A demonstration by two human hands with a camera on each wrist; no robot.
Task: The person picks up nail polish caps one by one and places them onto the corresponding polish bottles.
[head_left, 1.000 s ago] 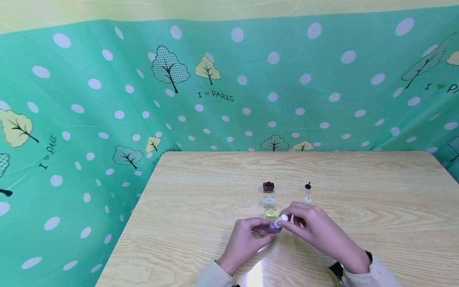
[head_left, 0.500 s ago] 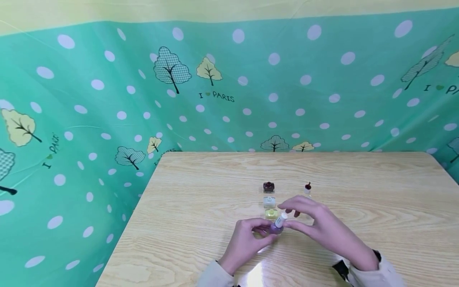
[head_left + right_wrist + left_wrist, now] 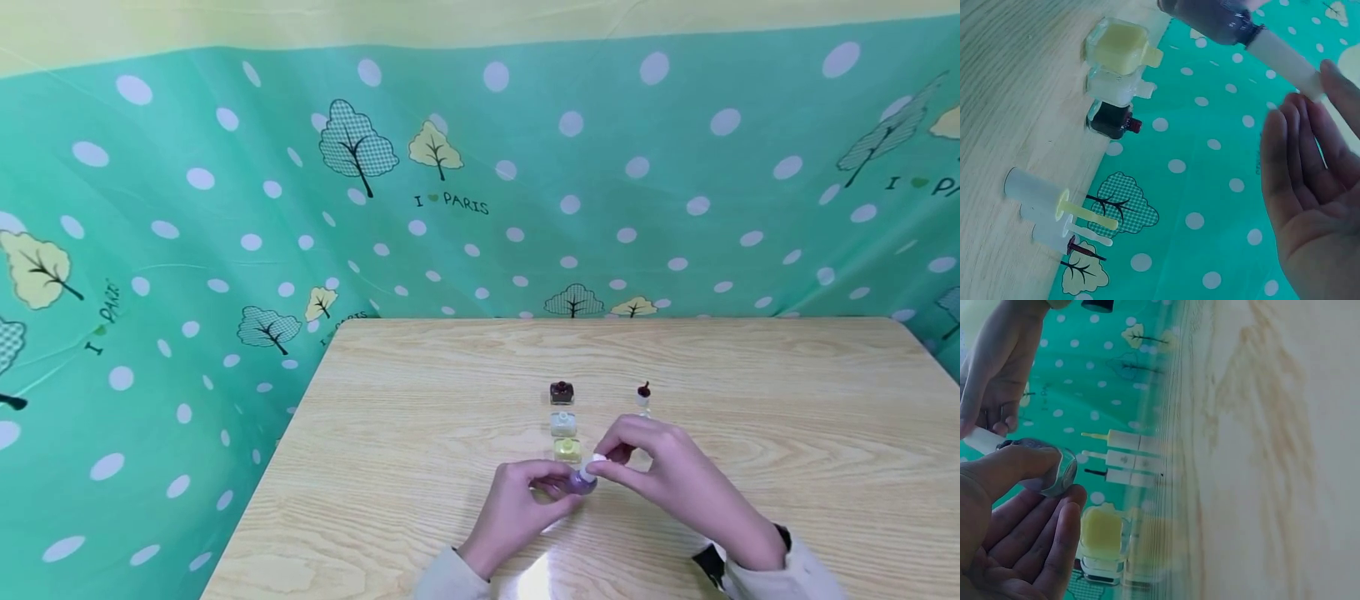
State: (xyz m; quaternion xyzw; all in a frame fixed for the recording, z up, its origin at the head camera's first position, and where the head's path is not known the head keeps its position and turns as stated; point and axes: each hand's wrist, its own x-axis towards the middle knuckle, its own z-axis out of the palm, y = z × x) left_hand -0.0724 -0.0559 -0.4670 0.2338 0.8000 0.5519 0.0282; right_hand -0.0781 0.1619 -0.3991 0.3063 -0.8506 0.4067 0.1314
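My left hand [image 3: 517,510] holds a small bottle of purple nail polish [image 3: 581,483], tilted, between thumb and fingers. Its white cap [image 3: 1285,62] is on the neck, and my right hand [image 3: 667,475] pinches the cap's end between thumb and fingertips. Beyond the hands stand three uncapped nail polish bottles in a column: yellow [image 3: 567,451], whitish [image 3: 563,424] and dark red [image 3: 562,393]. In the right wrist view their brush caps stand upside down on the table, brushes up: a yellow one [image 3: 1034,192], a white one [image 3: 1079,231] and a dark red one [image 3: 1054,239].
A wood-grain table [image 3: 420,392] lies under everything. Behind it and to the left hangs a green dotted cloth [image 3: 480,167] with printed trees. Some black material [image 3: 708,565] shows beside the right sleeve. In the head view the right hand hides part of the cap row.
Half a second ago the right fingers were spread off the cap; now they pinch it again. The left hand keeps its hold on the purple bottle, almost unmoved.
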